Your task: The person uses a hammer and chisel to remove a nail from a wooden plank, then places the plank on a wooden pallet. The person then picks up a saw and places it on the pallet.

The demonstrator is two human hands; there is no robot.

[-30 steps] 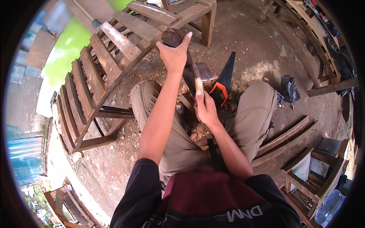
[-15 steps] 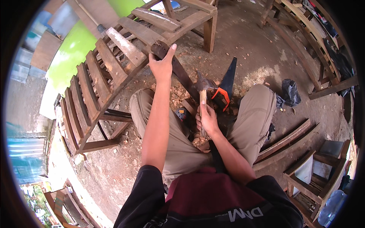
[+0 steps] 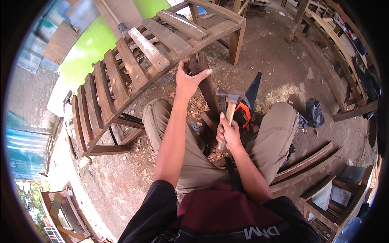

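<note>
My left hand is closed around the upper end of a dark wooden beam, which slants down between my knees. A notch or hole shows in its top end. In my right hand is a claw hammer, held by its pale wooden handle with the metal head up, just right of the beam. A narrow dark strip runs beside the handle; I cannot make out what it is. Behind the hammer rests a handsaw with a dark blade and an orange-and-black handle.
A slatted wooden bench frame stretches along the left and far side. Wood chips litter the ground around my feet. A black plastic bag lies right of my knee, with long wooden pieces nearer me. A wooden frame stands at lower right.
The hammer head has turned and now shows plainly, apart from the beam. My left hand has shifted its hold at the beam's top. The whole view has swung slightly.
</note>
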